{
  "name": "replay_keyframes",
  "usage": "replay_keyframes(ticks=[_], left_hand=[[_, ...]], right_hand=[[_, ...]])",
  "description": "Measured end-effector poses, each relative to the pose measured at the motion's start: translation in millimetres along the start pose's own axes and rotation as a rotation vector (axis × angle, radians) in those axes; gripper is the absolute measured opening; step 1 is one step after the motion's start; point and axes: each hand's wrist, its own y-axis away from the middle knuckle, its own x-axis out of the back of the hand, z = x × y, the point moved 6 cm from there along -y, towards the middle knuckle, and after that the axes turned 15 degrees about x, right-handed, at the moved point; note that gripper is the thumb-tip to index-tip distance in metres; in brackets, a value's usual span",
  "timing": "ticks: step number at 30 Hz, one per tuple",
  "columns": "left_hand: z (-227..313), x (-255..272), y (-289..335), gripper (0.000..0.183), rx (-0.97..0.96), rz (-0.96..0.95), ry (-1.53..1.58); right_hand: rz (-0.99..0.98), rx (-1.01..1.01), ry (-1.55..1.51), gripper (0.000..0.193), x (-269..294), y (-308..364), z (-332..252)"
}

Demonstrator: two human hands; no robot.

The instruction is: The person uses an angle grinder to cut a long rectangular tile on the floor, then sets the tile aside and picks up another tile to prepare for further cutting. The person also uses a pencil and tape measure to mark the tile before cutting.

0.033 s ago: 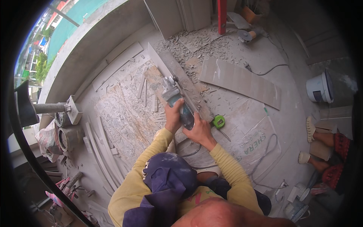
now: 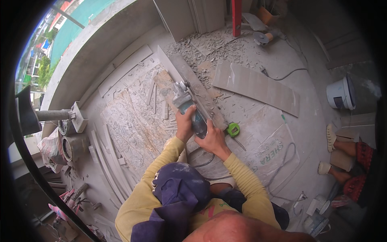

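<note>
My left hand [image 2: 185, 124] is closed round the teal body of an angle grinder [image 2: 188, 105], thumb on top. My right hand [image 2: 213, 139] closes on the dark rear end of the same grinder, its fingers close to the board edge. The grinder's silver head lies against a long, narrow grey board strip [image 2: 169, 64] that slants away to the far left. Its disc is mostly hidden. A green tape measure [image 2: 233, 130] lies just right of my right hand.
Board offcuts [image 2: 209, 46] litter the far floor. A wide grey board [image 2: 258, 86] lies at right; another grinder [image 2: 264, 38] sits beyond it. A white bucket [image 2: 340, 93] and a person's feet [image 2: 330, 137] are at far right. Long strips [image 2: 107, 161] lie at left. A cable [image 2: 278, 173] loops nearby.
</note>
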Motion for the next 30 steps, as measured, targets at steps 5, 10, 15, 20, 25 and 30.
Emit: replay_keyframes(ticks=[5,10,15,20,25,30], left_hand=[[-0.3,-2.1,0.2,0.042,-0.023,-0.003,-0.025],[-4.0,-0.9,-1.0,0.039,-0.016,0.006,-0.008],[8.3,-5.5,2.3,0.036,-0.028,0.025,-0.002],[57.0,-20.1,8.8,0.037,-0.095,-0.053,0.014],[114.0,-22.4,26.0,0.041,-0.181,-0.144,0.077],[110.5,51.0,31.3,0.047,-0.126,-0.1,0.101]], right_hand=[[0.03,0.027,-0.003,0.079,1.7,0.5,2.1],[0.04,0.025,0.002,0.078,-0.6,3.2,5.1],[0.111,0.053,-0.017,0.082,-2.3,2.5,-0.9],[0.233,0.191,-0.051,0.082,27.2,-20.6,-37.4],[0.32,0.234,-0.161,0.07,50.5,-32.3,-12.9],[0.105,0.148,0.216,0.042,3.8,-10.4,49.5]])
